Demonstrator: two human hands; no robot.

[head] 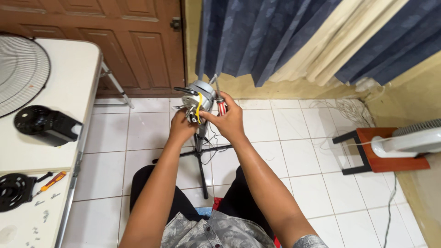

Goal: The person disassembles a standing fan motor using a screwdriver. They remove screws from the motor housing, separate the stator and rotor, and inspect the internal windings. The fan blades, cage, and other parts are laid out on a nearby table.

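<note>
Head view: bare grey fan motor (198,98), yellow wire; left hand (181,126) grips it, right hand (228,120) clasps screwdriver (220,104).

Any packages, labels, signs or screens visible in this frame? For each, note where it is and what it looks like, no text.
None can be made out. The fan motor held by the left hand and right hand, the black housing on the white table and the white fan on the floor show no readable label, package, sign or screen.
</note>
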